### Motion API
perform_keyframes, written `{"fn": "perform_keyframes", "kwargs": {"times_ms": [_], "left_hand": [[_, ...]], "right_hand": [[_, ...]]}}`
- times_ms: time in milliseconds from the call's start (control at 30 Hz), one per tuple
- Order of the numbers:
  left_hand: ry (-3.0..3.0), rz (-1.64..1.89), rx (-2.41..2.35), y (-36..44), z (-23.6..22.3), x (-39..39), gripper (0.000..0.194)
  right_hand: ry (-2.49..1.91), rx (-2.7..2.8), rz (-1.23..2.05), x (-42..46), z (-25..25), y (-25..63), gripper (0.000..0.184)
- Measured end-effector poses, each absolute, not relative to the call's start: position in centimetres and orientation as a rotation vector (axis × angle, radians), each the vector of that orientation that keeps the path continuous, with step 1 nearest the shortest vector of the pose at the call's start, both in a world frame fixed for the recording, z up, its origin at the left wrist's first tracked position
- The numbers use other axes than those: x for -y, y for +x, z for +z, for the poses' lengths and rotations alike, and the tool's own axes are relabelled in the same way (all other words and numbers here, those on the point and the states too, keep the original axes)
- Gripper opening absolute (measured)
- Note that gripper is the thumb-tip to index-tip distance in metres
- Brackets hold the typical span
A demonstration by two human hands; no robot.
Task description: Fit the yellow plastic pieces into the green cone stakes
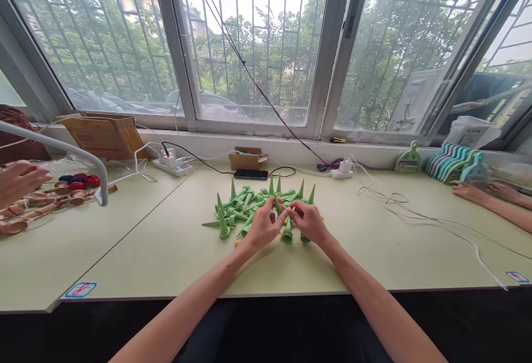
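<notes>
A pile of green cone-shaped plastic spikes point(245, 199) lies on the pale green table point(166, 252) in front of me, some upright and some on their sides. My left hand point(262, 226) and my right hand point(308, 220) meet at the near edge of the pile. The fingers of both are pinched together around one green spike point(279, 206) between them. Another spike point(286, 233) stands just under my hands.
A black phone point(250, 174), a small cardboard box point(247, 159), a power strip point(172, 164) and white cables point(415, 216) lie along the back. Another person's hand point(19, 180) works with wooden toys point(62, 191) at left. A second person's hand point(474, 191) rests at right.
</notes>
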State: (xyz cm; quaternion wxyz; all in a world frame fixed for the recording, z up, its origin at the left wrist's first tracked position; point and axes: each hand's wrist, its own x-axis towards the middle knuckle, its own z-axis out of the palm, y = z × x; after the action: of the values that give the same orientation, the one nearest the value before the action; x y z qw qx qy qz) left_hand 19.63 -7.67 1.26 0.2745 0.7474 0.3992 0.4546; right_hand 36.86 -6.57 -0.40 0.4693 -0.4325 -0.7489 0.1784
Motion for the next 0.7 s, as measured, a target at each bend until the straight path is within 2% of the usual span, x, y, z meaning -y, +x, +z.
{"fn": "perform_keyframes", "kwargs": {"times_ms": [533, 700], "left_hand": [[1.898, 1.214, -1.033, 19.6, 1.03, 7.41, 0.024], [1.828, 1.214, -1.025, 19.61, 1.02, 7.28, 0.026]], "right_hand": [[-1.035, 1.831, 0.508, 6.8, -0.17, 36.76, 0.024], [-1.032, 1.843, 0.506, 6.86, -0.07, 36.77, 0.029]]}}
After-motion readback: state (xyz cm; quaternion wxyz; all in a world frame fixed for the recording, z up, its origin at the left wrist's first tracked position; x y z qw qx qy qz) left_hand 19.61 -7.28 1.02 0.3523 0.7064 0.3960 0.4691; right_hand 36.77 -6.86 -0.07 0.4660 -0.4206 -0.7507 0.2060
